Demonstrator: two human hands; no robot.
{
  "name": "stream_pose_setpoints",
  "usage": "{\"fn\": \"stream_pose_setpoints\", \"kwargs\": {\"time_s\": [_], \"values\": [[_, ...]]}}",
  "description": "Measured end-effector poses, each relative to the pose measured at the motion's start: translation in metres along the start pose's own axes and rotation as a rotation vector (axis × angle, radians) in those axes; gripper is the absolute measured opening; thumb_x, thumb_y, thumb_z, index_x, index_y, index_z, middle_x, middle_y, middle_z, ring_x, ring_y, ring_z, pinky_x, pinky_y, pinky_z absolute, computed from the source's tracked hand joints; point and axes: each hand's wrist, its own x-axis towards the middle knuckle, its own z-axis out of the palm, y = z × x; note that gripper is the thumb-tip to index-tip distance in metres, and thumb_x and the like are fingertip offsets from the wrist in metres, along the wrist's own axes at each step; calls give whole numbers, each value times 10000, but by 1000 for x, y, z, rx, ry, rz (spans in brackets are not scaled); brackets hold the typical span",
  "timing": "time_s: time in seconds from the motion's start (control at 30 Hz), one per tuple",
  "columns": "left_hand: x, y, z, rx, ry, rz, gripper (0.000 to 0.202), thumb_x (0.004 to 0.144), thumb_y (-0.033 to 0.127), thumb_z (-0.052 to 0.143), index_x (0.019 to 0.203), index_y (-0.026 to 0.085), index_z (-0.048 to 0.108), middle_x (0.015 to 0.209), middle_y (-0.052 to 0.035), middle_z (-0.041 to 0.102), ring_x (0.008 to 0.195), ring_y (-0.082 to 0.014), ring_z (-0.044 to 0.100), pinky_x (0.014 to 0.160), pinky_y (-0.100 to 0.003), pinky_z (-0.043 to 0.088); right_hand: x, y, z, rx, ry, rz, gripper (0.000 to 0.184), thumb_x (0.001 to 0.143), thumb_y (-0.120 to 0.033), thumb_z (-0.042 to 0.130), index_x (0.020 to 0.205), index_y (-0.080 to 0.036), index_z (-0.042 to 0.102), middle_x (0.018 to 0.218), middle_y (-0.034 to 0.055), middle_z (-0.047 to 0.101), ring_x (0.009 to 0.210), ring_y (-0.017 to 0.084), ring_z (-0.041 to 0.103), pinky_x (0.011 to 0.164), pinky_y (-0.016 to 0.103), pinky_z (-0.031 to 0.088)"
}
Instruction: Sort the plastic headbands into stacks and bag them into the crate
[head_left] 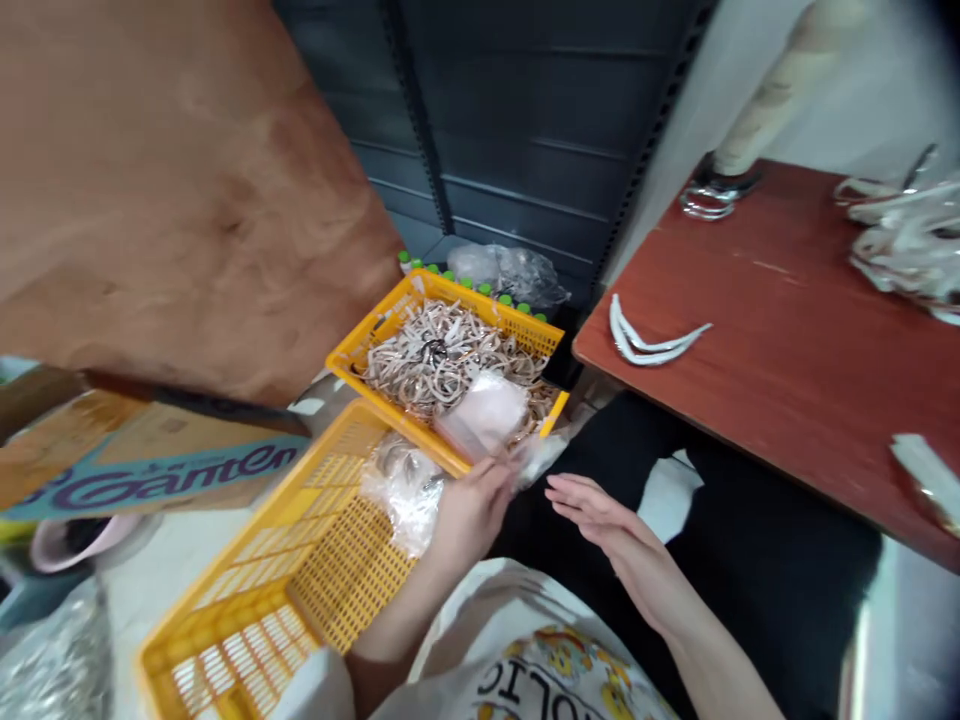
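Note:
My left hand (472,505) is closed in a pinch on a clear plastic bag (465,440) at the near edge of a yellow basket (382,402). Inside that basket lies a tangled heap of thin, curved white and brown bands (420,365). On the heap rests a whitish plastic packet (491,405); I cannot tell whether it joins the bag in my fingers. My right hand (596,515) is held apart, over my dark-clothed lap, its fingers stretched out and nothing in them. A white scrap (670,493) lies on the dark cloth beside it.
A second yellow basket (247,540) holds clear-wrapped items (409,490) at my left. To the right, a red-brown table (757,330) bears white curved strips (649,345) and a wrapped bundle (911,240). Green-capped bottles (485,289) stand behind; a cardboard box (172,455) sits left.

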Motion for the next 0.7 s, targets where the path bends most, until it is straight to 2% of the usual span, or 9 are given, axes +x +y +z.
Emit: {"fn": "stream_pose_setpoints", "kwargs": {"time_s": [0.1,0.2,0.27,0.3,0.37,0.43,0.53,0.63,0.7], "values": [[-32,-46,-47,54,63,-265,266,964,258,436,1079,235,675,1073,-49,711,917,-167,684,752,-242,515,8,23,-8,-49,41,106,338,802,-408,698,1098,-255,751,1260,100,655,1179,304,601,1081,490,411],[-72,-91,-95,329,-6,-620,248,937,267,465,1079,266,669,1100,-22,724,892,-192,696,753,-271,498,15,43,-15,-95,98,199,376,763,-478,731,1044,-230,765,1144,118,713,1108,314,638,1057,503,433],[-94,-115,-112,458,4,-780,251,926,269,470,1069,263,677,1126,-36,723,940,-239,692,791,-315,493,17,53,-17,-138,137,227,408,750,-521,730,1035,-231,766,1135,112,718,1113,318,636,1059,503,430],[-101,-125,-114,484,14,-830,257,923,265,466,1061,254,682,1132,-54,722,957,-261,687,809,-338,491,17,57,-18,-155,155,234,420,750,-538,725,1037,-235,765,1140,104,717,1125,317,629,1064,499,426],[-108,-143,-109,480,35,-888,274,922,249,452,1055,231,691,1147,-94,711,976,-294,678,834,-382,487,16,64,-20,-175,184,241,433,756,-562,714,1042,-241,763,1142,89,716,1144,310,618,1071,485,422],[-109,-160,-95,444,43,-927,288,922,215,438,1056,223,693,1156,-110,701,1000,-302,668,856,-402,483,16,69,-22,-168,199,242,436,760,-568,713,1042,-239,761,1133,83,716,1142,301,615,1066,469,428],[-104,-186,-73,307,33,-936,254,923,184,477,1048,231,693,1121,-81,706,1011,-256,663,885,-383,490,18,76,-27,-130,207,247,430,761,-559,720,1046,-239,757,1126,83,715,1122,288,620,1030,447,458],[-95,-210,-57,110,21,-933,180,939,269,570,1065,181,665,1070,-58,696,959,-194,662,875,-378,527,20,80,-29,-106,222,249,427,761,-552,724,1041,-232,756,1111,89,715,1082,277,631,988,430,486],[-86,-224,-49,-18,26,-957,255,944,338,591,1107,146,631,1067,-61,676,916,-173,660,827,-376,560,20,80,-29,-101,237,247,436,762,-558,720,1039,-223,756,1099,94,716,1054,272,639,972,426,494]]}}
